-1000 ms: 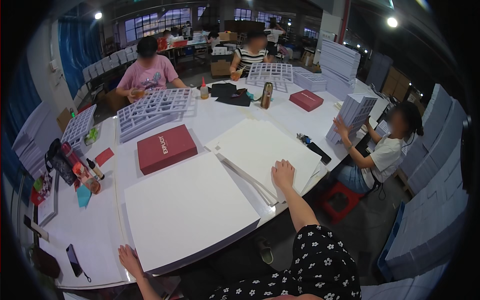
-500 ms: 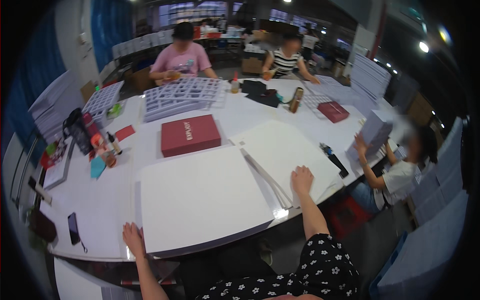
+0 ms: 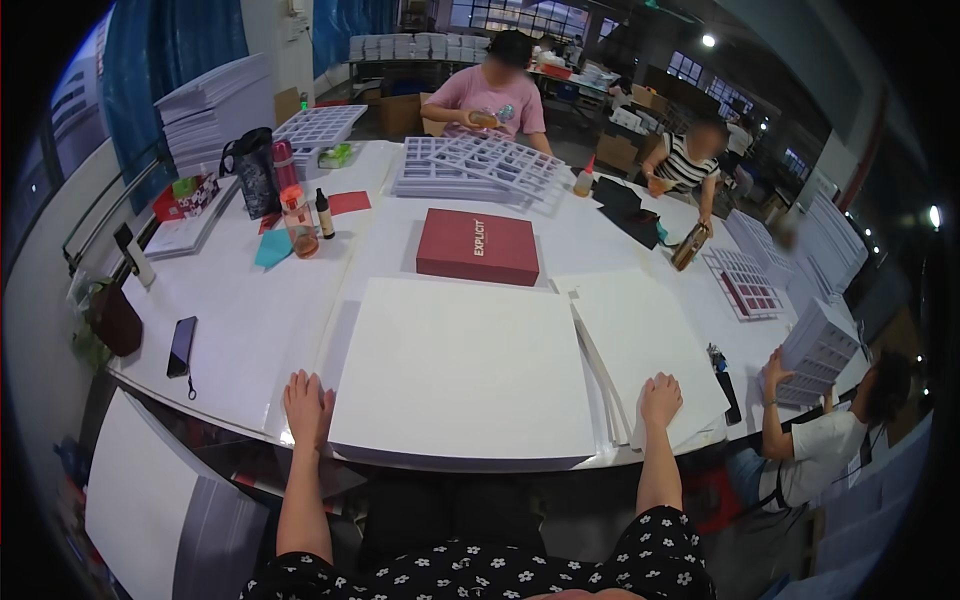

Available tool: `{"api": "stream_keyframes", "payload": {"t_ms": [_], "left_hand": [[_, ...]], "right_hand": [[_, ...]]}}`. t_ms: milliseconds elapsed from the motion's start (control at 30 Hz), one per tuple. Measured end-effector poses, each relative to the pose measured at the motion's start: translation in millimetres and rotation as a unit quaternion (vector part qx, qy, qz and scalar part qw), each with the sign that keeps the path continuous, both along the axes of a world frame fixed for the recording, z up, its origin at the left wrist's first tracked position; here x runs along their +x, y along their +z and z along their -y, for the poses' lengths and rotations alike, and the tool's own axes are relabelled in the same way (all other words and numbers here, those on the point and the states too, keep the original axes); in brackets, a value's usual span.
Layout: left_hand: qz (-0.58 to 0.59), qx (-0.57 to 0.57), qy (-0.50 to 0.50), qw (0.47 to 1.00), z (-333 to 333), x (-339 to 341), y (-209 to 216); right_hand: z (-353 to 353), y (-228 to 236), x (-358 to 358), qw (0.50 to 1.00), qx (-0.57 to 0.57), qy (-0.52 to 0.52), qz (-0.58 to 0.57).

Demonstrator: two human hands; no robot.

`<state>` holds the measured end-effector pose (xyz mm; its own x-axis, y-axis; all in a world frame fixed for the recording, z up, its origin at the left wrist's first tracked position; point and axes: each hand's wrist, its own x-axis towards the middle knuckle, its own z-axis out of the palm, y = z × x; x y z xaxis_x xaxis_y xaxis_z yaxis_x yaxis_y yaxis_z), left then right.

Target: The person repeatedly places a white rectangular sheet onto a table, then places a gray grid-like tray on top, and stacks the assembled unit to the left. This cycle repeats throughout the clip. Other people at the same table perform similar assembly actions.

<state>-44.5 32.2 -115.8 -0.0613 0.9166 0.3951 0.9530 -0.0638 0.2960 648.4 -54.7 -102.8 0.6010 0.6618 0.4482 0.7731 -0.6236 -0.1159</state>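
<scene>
A thick stack of large white boards (image 3: 460, 370) lies on the white table in front of me. My left hand (image 3: 308, 408) rests flat on the tabletop against the left side of this stack, fingers extended and nothing held. To the right lies a lower white sheet or board (image 3: 650, 320), with narrow strips (image 3: 598, 370) along its left edge. Palm down on that sheet rests my right hand (image 3: 661, 400), its fingers loosely stretched and no object visible in it. Beyond the stack sits a closed dark red box (image 3: 477, 246).
White grid trays (image 3: 470, 170) are piled at the far side, near a person in pink (image 3: 490, 95). Bottles (image 3: 300, 225) and a phone (image 3: 182, 346) are on the left. A co-worker at right holds a grid-tray stack (image 3: 818, 350). More boards (image 3: 150, 480) stand lower left.
My view has swung left, shifting the table rightward in the picture. Both hands stay resting in about the same places. Across the table, the person in stripes now reaches to the brown bottle.
</scene>
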Motion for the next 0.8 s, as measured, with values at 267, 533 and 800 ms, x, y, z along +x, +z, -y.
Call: {"api": "stream_keyframes", "payload": {"t_ms": [267,533,800], "left_hand": [[0.009,-0.004,0.001,1.0,-1.0,-0.2,-2.0],[0.012,-0.002,0.003,1.0,-0.2,-0.9,-1.0],[0.017,-0.007,0.008,1.0,1.6,0.2,2.5]], "right_hand": [[0.3,2.0,1.6,1.0,-0.002,-0.005,0.017],[-0.3,4.5,-4.3,1.0,-0.004,-0.007,0.007],[-1.0,4.0,-2.6,1.0,-0.008,-0.006,-0.006]]}}
